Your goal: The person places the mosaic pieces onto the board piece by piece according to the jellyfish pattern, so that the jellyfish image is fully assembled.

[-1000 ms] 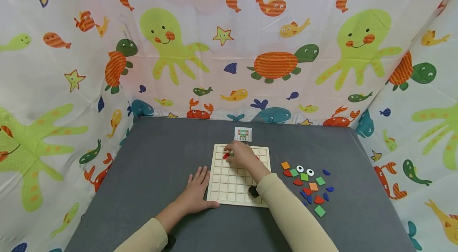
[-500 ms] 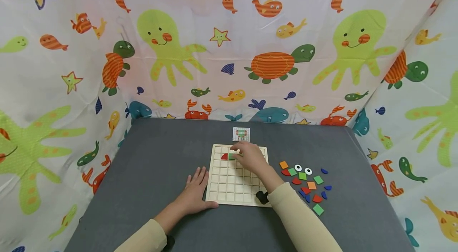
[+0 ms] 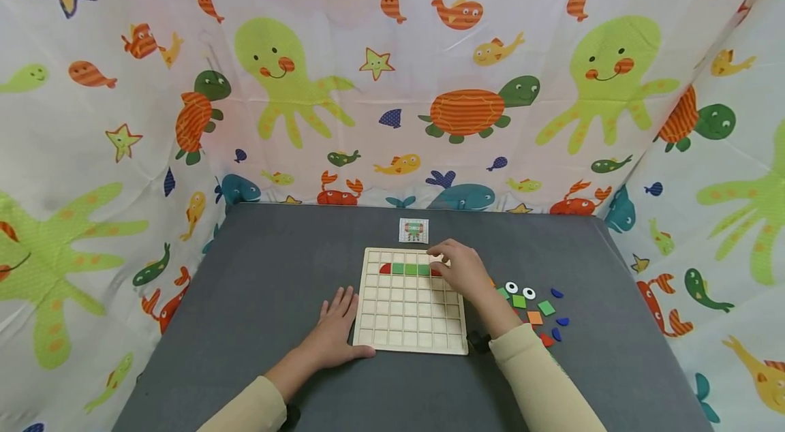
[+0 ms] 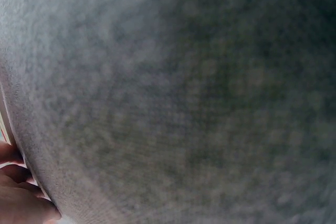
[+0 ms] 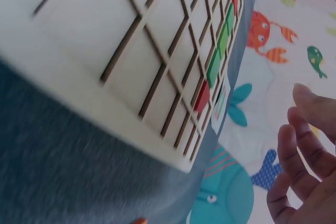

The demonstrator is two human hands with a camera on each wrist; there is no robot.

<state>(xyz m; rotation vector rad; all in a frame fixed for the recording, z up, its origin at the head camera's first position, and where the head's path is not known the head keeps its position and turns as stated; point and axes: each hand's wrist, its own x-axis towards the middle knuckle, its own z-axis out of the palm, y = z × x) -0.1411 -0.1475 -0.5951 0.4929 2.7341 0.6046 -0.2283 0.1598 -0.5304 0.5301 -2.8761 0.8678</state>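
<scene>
A light wooden grid board [image 3: 409, 308] lies on the dark grey table. One of its upper rows holds a red rounded piece [image 3: 385, 269] at the left, three green squares [image 3: 411, 270] side by side, and another red piece [image 5: 202, 97] at the right end. My left hand [image 3: 336, 331] rests flat with fingers spread at the board's left side, its thumb by the lower left corner. Above the board's upper right part, my right hand [image 3: 461, 272] hovers, fingers loosely bent. Nothing shows between the right hand's fingers in the right wrist view. The left wrist view is mostly dark, blurred cloth.
Loose pieces lie right of the board: orange squares [image 3: 535, 318], green squares [image 3: 546, 308], white rings [image 3: 529, 294], blue half-rounds [image 3: 562, 321] and red ones. The right forearm covers some. A small printed card [image 3: 413, 230] lies behind the board. Patterned curtains [image 3: 380, 112] surround the table.
My right hand let go of a green square in the upper row and moved right, uncovering the row of red and green pieces. My left hand stayed at the board's side.
</scene>
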